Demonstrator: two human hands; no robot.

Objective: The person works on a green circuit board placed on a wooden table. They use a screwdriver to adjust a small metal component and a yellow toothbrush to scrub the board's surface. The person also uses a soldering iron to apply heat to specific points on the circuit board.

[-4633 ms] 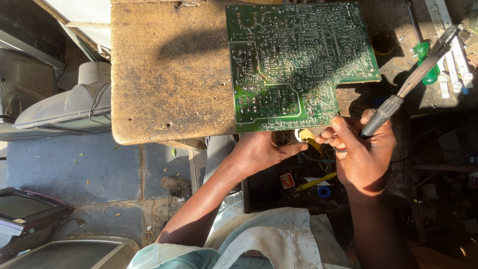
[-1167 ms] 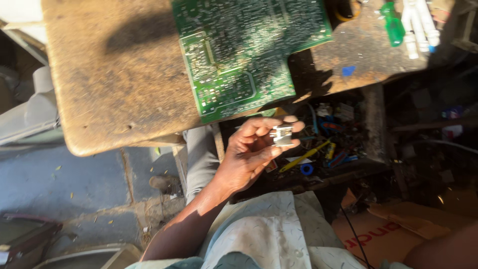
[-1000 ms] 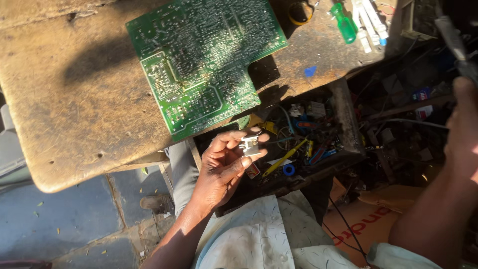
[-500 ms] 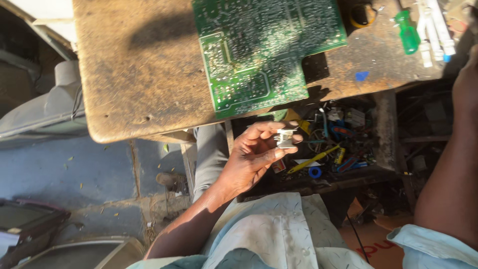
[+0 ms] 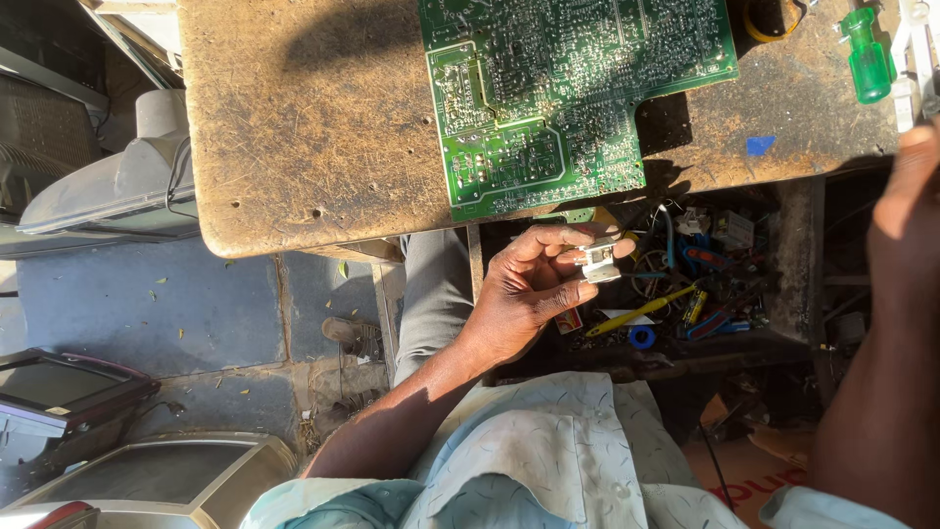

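Left hand [image 5: 529, 294] pinching a small white-and-metal electronic part [image 5: 597, 263] between thumb and fingertips, clamped on it just below the front edge of the worn brown wooden counter [image 5: 313, 118]. Part held out over an open drawer full of tangled wires and small tools [image 5: 685, 284], not touching any of it. Right hand [image 5: 906, 206] up at the far right edge of the frame, mostly a dark forearm and the back of the hand, so can't tell whether it's closed or open, or gripping anything. Hands well apart. Up on the counter, a big green printed circuit board [image 5: 578, 88] lying flat, solder side up, its lower corner hanging near the counter's edge right above the held part. Translucent green screwdriver handle [image 5: 867, 64] near the counter's top right corner, small blue scrap [image 5: 759, 145] just below the board's right side. Grey plastic monitor shells [image 5: 108, 186] off to the left on the floor, pale patterned shirt [image 5: 529, 470] at the bottom.
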